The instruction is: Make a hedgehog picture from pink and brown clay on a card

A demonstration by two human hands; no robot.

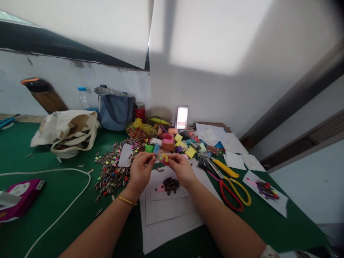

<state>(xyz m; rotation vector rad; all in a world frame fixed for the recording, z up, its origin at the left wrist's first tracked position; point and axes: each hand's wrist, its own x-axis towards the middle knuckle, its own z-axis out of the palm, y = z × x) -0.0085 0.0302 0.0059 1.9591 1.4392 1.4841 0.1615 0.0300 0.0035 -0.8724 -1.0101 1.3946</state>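
Between my two hands is a small clear plastic bag (pixel 162 157) with yellow, green and pink bits in it. My right hand (pixel 184 170) pinches it from the right. The fingertips of my left hand (pixel 142 172) are pressed together at its left edge. Below them, on stacked white paper (pixel 158 215), lies a hedgehog picture (pixel 170 185) with a pink face and a body of dark sunflower seeds. To the left spreads a pile of sunflower seeds (pixel 114 175) mixed with small coloured balls. A small white card (pixel 125 155) rests on that pile.
Clay packets (pixel 168 142) crowd the table's back. Right are scissors (pixel 228 186), a yellow utility knife (pixel 225 167) and a second hedgehog card (pixel 266 191). Left are a white cable (pixel 72 204), a purple box (pixel 24 199), a cloth bag (pixel 67 129) and a blue bag (pixel 116 111).
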